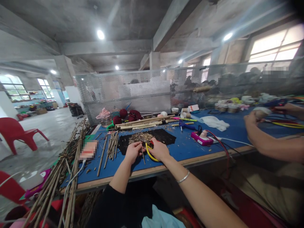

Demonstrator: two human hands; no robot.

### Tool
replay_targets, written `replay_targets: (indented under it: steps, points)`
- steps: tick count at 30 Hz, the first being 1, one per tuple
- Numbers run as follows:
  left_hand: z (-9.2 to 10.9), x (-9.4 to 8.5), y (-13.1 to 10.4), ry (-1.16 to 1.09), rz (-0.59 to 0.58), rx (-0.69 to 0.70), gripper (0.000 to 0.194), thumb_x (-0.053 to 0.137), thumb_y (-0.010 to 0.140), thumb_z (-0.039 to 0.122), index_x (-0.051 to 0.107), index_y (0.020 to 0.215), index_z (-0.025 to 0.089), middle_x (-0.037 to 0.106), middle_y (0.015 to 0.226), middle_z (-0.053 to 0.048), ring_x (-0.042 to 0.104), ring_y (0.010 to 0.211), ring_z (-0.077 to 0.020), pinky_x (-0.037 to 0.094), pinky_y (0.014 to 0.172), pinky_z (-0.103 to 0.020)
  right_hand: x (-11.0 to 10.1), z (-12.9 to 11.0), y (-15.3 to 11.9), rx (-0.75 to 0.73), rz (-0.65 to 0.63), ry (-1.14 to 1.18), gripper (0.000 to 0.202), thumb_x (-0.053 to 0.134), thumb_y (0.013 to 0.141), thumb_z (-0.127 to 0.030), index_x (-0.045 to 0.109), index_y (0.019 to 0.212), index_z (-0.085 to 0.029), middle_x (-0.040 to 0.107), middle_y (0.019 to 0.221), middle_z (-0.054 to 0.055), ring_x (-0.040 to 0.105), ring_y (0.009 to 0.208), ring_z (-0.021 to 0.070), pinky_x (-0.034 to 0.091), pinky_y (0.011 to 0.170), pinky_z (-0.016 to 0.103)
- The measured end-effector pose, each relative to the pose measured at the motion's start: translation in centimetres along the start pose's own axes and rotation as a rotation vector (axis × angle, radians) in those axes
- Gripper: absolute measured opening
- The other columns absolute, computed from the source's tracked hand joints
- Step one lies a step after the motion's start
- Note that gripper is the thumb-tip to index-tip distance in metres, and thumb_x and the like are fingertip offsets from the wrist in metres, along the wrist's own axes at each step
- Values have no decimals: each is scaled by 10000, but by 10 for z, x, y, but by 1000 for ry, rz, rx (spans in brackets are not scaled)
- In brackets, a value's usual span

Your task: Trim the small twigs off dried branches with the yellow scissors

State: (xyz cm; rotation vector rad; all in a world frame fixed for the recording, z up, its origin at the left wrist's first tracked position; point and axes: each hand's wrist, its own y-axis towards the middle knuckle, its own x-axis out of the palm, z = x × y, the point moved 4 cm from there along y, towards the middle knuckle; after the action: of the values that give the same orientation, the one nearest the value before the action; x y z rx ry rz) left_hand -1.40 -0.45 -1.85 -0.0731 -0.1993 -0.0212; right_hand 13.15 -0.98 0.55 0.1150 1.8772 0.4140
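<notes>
My left hand point(133, 152) pinches a thin twig point(143, 155) whose lower end points toward the table's front edge. In my right hand point(159, 150) are pruning shears with a yellow handle point(152, 155); their blades lie close to the fingers of my left hand. Both hands are just over a black cloth point(166, 136) that carries a heap of small cut twig pieces point(140, 138). Left of the cloth lies a bunch of short cut sticks point(112, 145), with a longer stick point(102, 156) beside it. My palms and part of the shears are hidden.
Long branches point(57, 180) lean along the table's left end. A pink power strip point(201, 138) with cables sits right of the cloth, near a blue glue gun point(187, 125). At the right, a co-worker's hand point(252, 122) holds a pale round object. Behind stands a perforated metal screen point(133, 91).
</notes>
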Motion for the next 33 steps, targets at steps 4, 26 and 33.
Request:
replay_targets:
  steps: [4,26,33]
  points:
    - [0,0,1,20,13,-4,186,620,679,211,626,841,120,607,659,-40,576,534,-81,365,375,-120,1,-1,0,-2,-24,-14,371,488,758,-503,453,981,-209,639,840,60,603,775,210,341,606,254]
    - [7,-1,-3,-48,21,2,256,494,795,229,527,1031,135,554,607,-3,537,470,-64,369,387,-139,1,12,-3,248,119,38,347,523,713,-477,523,920,-198,635,828,80,601,803,230,375,627,266]
    - [3,0,0,-52,-24,21,198,551,763,245,551,917,121,561,636,-7,532,492,-53,379,402,-129,-1,3,-4,108,76,44,502,498,683,-627,516,956,-206,635,847,65,598,798,225,380,631,271]
